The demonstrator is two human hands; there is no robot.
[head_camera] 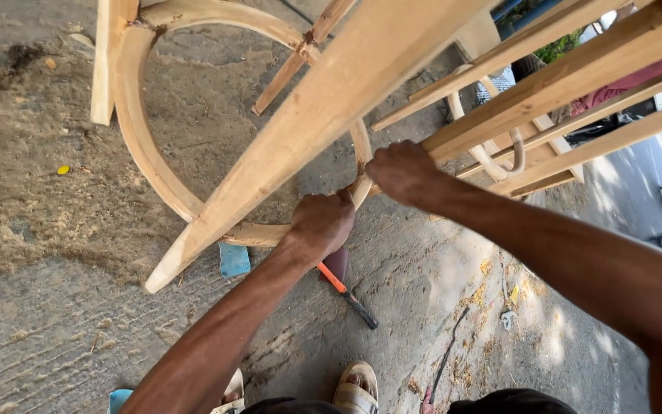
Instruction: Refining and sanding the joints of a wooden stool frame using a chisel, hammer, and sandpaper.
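Concrete ground (78,337), sawdust (47,215), hammer (349,295)

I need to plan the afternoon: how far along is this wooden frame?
Looks done: the straight legs and the curved ring are cut and joined into a standing frame. In hand: the left hand grips the ring where it meets a rail, and the right hand clamps the same joint. The hammer lies on the ground. Probably left: fixing that joint; the wood is bare, unfinished.

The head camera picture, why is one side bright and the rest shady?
In the head view, sunlight dapples the ground at lower right and the street beyond looks washed out; the left hand, right hand and curved wood sit in soft shade, all sharp.
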